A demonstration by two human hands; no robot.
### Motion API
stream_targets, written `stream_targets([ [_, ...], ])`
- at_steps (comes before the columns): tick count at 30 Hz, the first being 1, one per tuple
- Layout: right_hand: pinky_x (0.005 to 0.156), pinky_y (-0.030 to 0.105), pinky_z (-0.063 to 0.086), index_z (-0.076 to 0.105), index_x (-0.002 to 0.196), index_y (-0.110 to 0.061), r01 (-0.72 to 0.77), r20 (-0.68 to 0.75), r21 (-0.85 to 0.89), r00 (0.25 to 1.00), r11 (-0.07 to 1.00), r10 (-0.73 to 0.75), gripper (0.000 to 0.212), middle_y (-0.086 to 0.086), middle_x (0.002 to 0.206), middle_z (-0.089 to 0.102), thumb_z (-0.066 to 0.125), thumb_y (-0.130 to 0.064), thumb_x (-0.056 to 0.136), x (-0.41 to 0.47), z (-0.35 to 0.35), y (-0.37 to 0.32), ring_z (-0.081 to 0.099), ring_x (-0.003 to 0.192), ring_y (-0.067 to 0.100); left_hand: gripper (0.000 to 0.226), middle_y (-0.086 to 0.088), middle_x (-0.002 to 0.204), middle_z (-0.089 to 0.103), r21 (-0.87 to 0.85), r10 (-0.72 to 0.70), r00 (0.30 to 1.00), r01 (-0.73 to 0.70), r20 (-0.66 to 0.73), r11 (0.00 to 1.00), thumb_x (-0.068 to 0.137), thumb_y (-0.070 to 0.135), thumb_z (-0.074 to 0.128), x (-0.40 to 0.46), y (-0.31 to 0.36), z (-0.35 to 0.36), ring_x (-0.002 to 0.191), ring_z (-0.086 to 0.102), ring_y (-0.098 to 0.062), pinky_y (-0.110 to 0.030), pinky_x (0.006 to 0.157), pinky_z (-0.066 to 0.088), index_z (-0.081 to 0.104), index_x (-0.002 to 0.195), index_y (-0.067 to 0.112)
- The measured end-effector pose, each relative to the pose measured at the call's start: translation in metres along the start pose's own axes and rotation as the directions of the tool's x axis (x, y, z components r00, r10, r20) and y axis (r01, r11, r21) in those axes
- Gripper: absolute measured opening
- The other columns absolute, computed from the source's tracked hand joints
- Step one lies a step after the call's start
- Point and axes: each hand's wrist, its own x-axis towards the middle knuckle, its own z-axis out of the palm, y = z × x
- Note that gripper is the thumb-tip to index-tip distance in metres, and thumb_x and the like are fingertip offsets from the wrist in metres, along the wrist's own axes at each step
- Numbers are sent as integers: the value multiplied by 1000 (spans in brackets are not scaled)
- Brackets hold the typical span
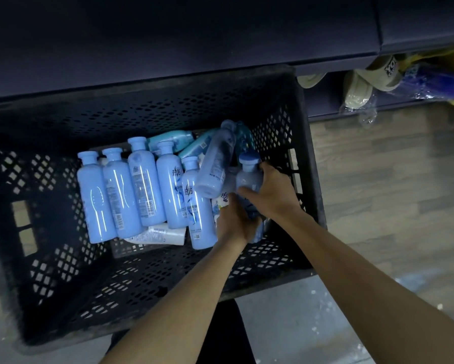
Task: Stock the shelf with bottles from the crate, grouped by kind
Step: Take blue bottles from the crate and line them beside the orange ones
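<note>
A black perforated crate [63, 258] sits on the floor and holds several light blue bottles [141, 187] lying side by side. Teal bottles [173, 137] lie at the back and a white one [162, 235] lies underneath. My right hand [273, 190] grips a light blue bottle with a darker cap [249, 174] at the crate's right side. My left hand [233, 222] closes around the lower part of that same bottle. Another light blue bottle [216, 164] leans tilted just left of it, blurred. The dark shelf [168, 43] runs above the crate.
Beige slippers [359, 88] in clear wrap and a blue packaged item [435, 82] lie under the shelf at the upper right. Wood-look floor [378, 179] lies right of the crate. Pale floor [299, 324] lies in front.
</note>
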Motion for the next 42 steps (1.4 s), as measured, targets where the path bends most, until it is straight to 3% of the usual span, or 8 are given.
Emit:
stream_targets([
  [9,74,32,52,58,119,-11,-24,-100,-98,995,995,14,65,6,109,67,82,-46,69,0,9,-16,66,99,26,48,2,101,70,-70,160,987,-161,-10,984,79,43,70,5,-25,-6,96,67,-21,-39,76,56,50,117,21],
  [14,87,38,53,53,126,-14,114,-100,-151,986,982,-130,76,6,122,59,83,-50,66,-19,5,-42,58,110,25,48,3,97,69,-121,248,959,-265,-137,957,83,39,71,-15,-37,-31,88,66,-15,-23,64,47,48,123,22],
  [19,79,40,55,57,118,-13,241,-115,-117,960,963,-254,82,6,110,63,69,-68,58,-54,-8,-90,62,98,24,48,3,104,68,-164,307,935,-336,-177,928,82,44,70,-49,-45,-90,97,66,-15,-32,76,56,51,121,24],
  [24,71,20,47,60,105,-21,281,-210,154,946,947,-247,53,-11,91,63,87,-39,64,-95,-40,-167,59,80,6,51,15,112,66,-261,323,920,-376,-223,889,81,28,79,-87,-39,-177,100,61,7,-11,82,50,52,124,33],
  [30,67,12,45,61,102,-20,378,-222,240,918,894,-328,46,-8,96,67,88,-33,68,-153,-86,-271,62,80,3,60,16,103,68,-189,369,859,-452,-354,872,67,44,85,-154,-5,-276,97,64,-2,-33,82,57,54,117,34],
  [36,64,12,50,54,111,-19,554,-185,195,831,809,-524,50,-11,99,67,85,-36,76,-248,-141,-341,65,82,1,52,14,96,72,-115,482,744,-590,-463,799,69,36,86,-253,33,-349,88,66,4,-18,77,55,59,113,29],
  [39,72,19,56,52,115,-21,663,-264,172,743,729,-615,48,-20,101,65,83,-32,80,-295,-165,-364,63,90,-7,49,15,96,72,-73,553,665,-670,-501,739,68,37,85,-294,55,-383,91,68,1,-31,80,59,59,109,33],
  [42,79,27,58,48,119,-28,764,-388,108,621,636,-681,51,-24,104,64,81,-34,80,-340,-194,-391,63,93,-3,51,15,96,72,-10,624,561,-748,-544,664,68,32,86,-334,83,-415,91,68,1,-32,78,59,59,111,31],
])
